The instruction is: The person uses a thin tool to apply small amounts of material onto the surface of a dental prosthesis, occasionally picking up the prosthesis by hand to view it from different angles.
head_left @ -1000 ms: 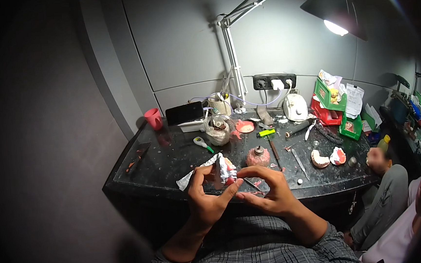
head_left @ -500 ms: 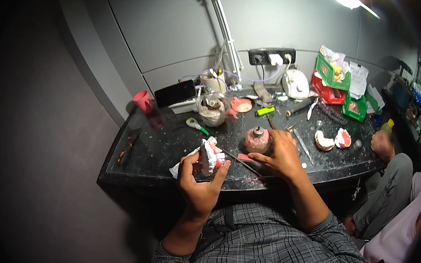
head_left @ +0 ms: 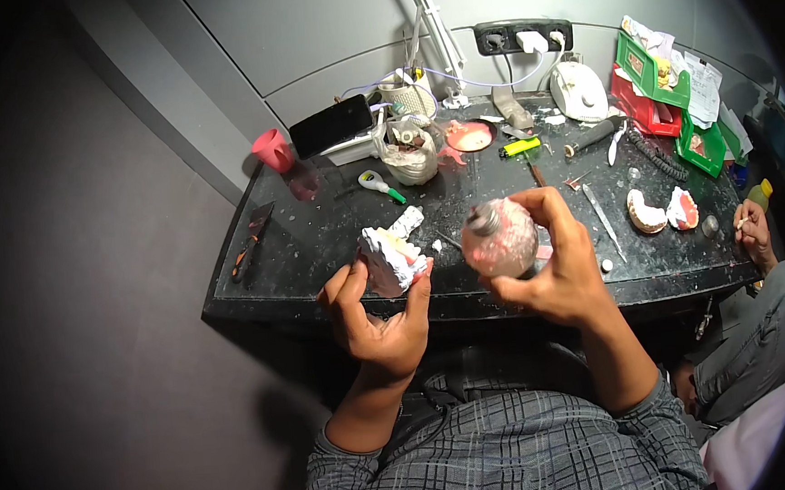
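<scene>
My left hand (head_left: 376, 328) grips a white dental cast (head_left: 386, 260) with pink and yellowish parts near the desk's front edge. My right hand (head_left: 554, 270) holds up a round spirit burner (head_left: 499, 242), smeared pink, with a metal top tilted toward the upper left. A crumpled foil piece (head_left: 404, 221) lies behind the cast. Two more dental pieces, a cream arch (head_left: 643, 214) and a pink-and-white one (head_left: 683, 211), lie to the right, near a slim metal tool (head_left: 602, 221).
A black desk (head_left: 319, 232) holds a red cup (head_left: 272, 149), phone (head_left: 329, 125), plastic bag (head_left: 409, 157), green lighter (head_left: 519, 147), handpiece (head_left: 594, 137), stacked green and red trays (head_left: 649, 77) and power strip behind (head_left: 524, 37). Another person's hand (head_left: 753, 233) and knee are at the right.
My right hand left the cast, took hold of the burner and raised it off the desk toward me. My left hand still holds the cast. The head view shifted.
</scene>
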The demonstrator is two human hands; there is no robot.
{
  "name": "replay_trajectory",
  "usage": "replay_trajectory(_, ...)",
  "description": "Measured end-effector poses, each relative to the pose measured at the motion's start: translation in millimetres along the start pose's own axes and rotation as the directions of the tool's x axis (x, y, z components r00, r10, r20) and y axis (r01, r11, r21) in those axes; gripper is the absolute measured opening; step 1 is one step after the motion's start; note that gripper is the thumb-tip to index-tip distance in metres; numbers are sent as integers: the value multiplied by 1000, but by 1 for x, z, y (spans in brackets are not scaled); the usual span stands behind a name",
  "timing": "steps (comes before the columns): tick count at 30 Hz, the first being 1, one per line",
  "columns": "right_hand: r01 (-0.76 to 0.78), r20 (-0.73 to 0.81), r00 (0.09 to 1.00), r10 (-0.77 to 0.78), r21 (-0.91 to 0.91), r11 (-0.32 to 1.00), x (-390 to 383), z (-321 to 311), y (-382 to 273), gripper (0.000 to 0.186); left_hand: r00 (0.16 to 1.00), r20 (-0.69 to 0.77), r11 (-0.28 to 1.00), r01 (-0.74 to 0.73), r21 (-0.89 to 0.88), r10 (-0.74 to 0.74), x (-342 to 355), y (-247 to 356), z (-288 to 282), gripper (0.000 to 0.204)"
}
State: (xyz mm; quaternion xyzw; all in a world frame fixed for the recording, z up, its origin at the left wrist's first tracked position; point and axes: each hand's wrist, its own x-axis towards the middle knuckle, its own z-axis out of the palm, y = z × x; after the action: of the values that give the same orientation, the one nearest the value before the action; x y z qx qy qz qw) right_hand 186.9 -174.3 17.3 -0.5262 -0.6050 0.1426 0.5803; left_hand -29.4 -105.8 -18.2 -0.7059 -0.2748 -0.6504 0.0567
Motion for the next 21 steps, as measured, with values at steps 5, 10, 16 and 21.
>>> replay_trajectory(5, 183, 125, 976, -179, -20, 983, -6, -4, -25, 70, 1000, -11, 999, -8, 39, 8, -2, -3, 1, 62)
replay_trajectory(10, 241, 158, 959, -235, -17, 970, -9, 0, -26, 71, 999, -9, 998, -36, 42, 36, -1, -2, -2, 60)
replay_trajectory(16, 227, 148, 964, -220, -29, 973, -8, 3, -26, 71, 1000, -18, 999, -18, 48, 19, -4, -5, -1, 59)
replay_trajectory(21, 225, 136, 967, -216, -51, 973, -8, 3, -26, 71, 1000, -13, 999, -8, 32, 8, -3, -2, 0, 59)
